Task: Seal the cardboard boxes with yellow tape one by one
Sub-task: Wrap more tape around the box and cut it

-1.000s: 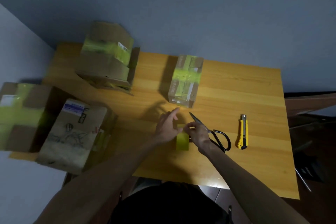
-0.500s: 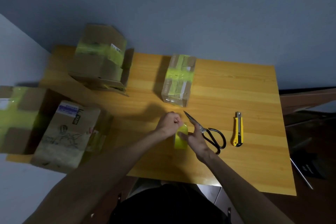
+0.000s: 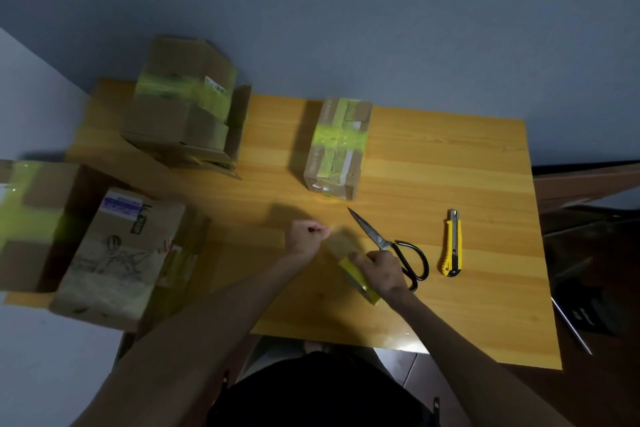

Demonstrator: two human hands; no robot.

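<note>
My right hand (image 3: pixel 384 270) grips the yellow tape roll (image 3: pixel 358 279) just above the wooden table (image 3: pixel 450 166). My left hand (image 3: pixel 304 236) pinches the tape's free end, and a short strip (image 3: pixel 337 243) is stretched between the two hands. A small cardboard box (image 3: pixel 337 149) crossed with yellow tape stands at the table's middle back. A larger taped box (image 3: pixel 187 104) sits at the back left. At the left edge lies a printed box (image 3: pixel 121 253), beside another taped box (image 3: pixel 31 215).
Black-handled scissors (image 3: pixel 391 243) lie right next to my right hand, blades pointing away. A yellow utility knife (image 3: pixel 452 243) lies further right. The grey wall (image 3: pixel 346 10) runs behind the table. Dark items (image 3: pixel 581 312) lie on the floor at the right.
My hands have moved apart: the left pulled the tape end away to the left, the right drew the roll toward me, and a strip has come off the roll.
</note>
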